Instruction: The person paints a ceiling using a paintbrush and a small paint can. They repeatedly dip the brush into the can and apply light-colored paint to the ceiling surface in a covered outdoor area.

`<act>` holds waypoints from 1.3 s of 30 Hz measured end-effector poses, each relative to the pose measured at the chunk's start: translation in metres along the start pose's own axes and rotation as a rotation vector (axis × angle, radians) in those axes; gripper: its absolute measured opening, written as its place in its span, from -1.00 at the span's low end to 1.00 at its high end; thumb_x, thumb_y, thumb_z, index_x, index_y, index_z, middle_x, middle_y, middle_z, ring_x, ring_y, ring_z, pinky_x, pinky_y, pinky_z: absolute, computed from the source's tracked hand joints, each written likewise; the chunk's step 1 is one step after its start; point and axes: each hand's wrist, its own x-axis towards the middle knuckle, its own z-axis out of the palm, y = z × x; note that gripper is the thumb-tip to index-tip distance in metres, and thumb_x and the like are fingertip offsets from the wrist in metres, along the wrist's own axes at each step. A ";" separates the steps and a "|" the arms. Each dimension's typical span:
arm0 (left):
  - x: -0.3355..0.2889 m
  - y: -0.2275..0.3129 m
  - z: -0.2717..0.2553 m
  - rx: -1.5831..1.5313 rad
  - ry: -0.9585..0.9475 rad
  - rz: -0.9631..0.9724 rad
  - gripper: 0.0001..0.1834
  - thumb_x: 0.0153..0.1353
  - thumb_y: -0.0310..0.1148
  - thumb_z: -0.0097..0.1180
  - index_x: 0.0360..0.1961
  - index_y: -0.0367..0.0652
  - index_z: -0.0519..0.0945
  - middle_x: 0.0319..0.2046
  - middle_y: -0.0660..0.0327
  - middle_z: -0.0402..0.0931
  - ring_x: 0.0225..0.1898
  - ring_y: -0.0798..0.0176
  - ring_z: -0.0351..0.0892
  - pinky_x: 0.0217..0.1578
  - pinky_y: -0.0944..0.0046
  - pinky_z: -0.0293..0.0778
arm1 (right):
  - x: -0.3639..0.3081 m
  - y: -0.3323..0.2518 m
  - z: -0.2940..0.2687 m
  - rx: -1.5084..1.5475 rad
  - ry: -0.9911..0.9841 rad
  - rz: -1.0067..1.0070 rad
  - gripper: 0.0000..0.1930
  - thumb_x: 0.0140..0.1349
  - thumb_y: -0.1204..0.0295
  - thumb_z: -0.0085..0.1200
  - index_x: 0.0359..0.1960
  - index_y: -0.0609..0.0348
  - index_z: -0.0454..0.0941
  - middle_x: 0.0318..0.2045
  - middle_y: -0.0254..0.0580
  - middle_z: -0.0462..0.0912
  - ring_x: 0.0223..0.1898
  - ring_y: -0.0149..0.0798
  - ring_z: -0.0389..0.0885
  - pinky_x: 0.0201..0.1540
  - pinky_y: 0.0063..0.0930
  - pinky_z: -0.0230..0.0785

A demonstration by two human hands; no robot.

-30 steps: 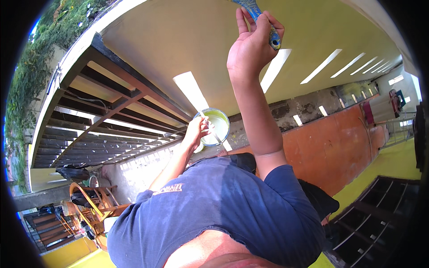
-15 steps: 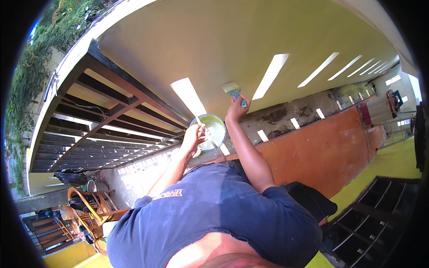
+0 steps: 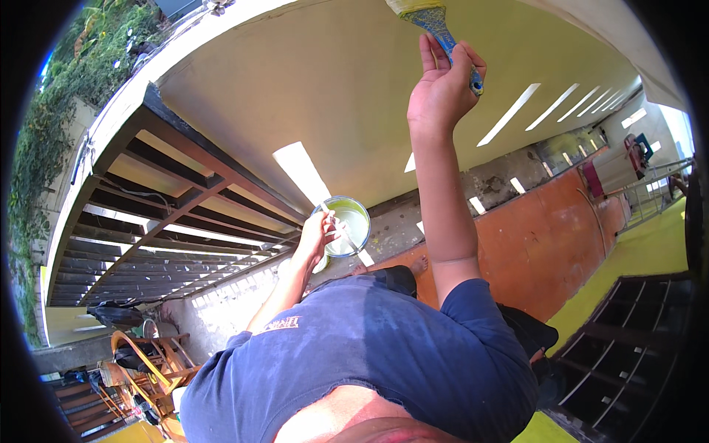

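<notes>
High in the head view, my right hand (image 3: 447, 85) grips a blue-handled paintbrush (image 3: 436, 28) by its handle. The brush's bristles are coated yellow-green and lie against or close to the wall (image 3: 347, 103), at the top edge of the picture; contact cannot be made out. Lower down, my left hand (image 3: 314, 235) is closed at the left side of a round paint bucket (image 3: 356, 215), holding it in front of my body. Pale yellow-green paint lies inside the bucket. Whether my fingers hold its rim or its handle is unclear.
A dark slatted metal gate (image 3: 185, 192) adjoins the wall on the left. Wooden chairs (image 3: 151, 362) stand at lower left. An orange floor (image 3: 532, 236) stretches to the right, with a dark grid-like panel (image 3: 628, 354) beyond it. Plants (image 3: 96, 66) grow outside.
My right arm has reached up and forward, carrying the paintbrush higher along the wall. My left hand keeps the bucket in nearly the same place.
</notes>
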 end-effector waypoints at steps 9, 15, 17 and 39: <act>0.004 0.002 0.003 -0.011 -0.023 -0.025 -0.69 0.38 -0.18 -0.16 -0.08 -0.17 0.48 -0.32 0.22 0.54 -0.20 0.25 0.61 -0.14 0.13 0.51 | -0.039 0.008 -0.064 -0.218 0.286 0.131 -0.82 0.34 0.49 -0.04 -0.15 0.27 0.24 -0.16 0.08 0.42 -0.14 -0.04 0.57 0.12 -0.08 0.54; 0.004 0.002 0.007 0.000 -0.018 -0.037 -0.70 0.38 -0.19 -0.16 -0.09 -0.16 0.48 -0.33 0.23 0.55 -0.22 0.28 0.61 -0.15 0.13 0.51 | 0.011 -0.001 -0.013 0.019 -0.006 -0.092 -0.80 0.33 0.51 -0.05 -0.11 0.27 0.21 -0.16 0.06 0.42 -0.14 -0.04 0.57 0.15 -0.12 0.53; 0.004 0.002 0.007 0.005 -0.030 -0.024 -0.70 0.38 -0.18 -0.15 -0.09 -0.16 0.49 -0.34 0.23 0.55 -0.22 0.27 0.61 -0.15 0.13 0.51 | 0.018 0.008 -0.013 -0.016 0.082 -0.030 -0.80 0.33 0.51 -0.05 -0.12 0.27 0.22 -0.14 0.06 0.41 -0.15 -0.04 0.57 0.15 -0.12 0.52; -0.003 0.002 0.006 -0.013 -0.023 -0.036 -0.68 0.38 -0.18 -0.16 -0.08 -0.16 0.50 -0.30 0.23 0.54 -0.18 0.27 0.60 -0.11 0.13 0.51 | -0.025 0.013 -0.046 -0.104 0.036 0.036 -0.82 0.34 0.52 -0.02 -0.12 0.25 0.26 -0.15 0.04 0.43 -0.15 -0.01 0.60 0.10 -0.09 0.54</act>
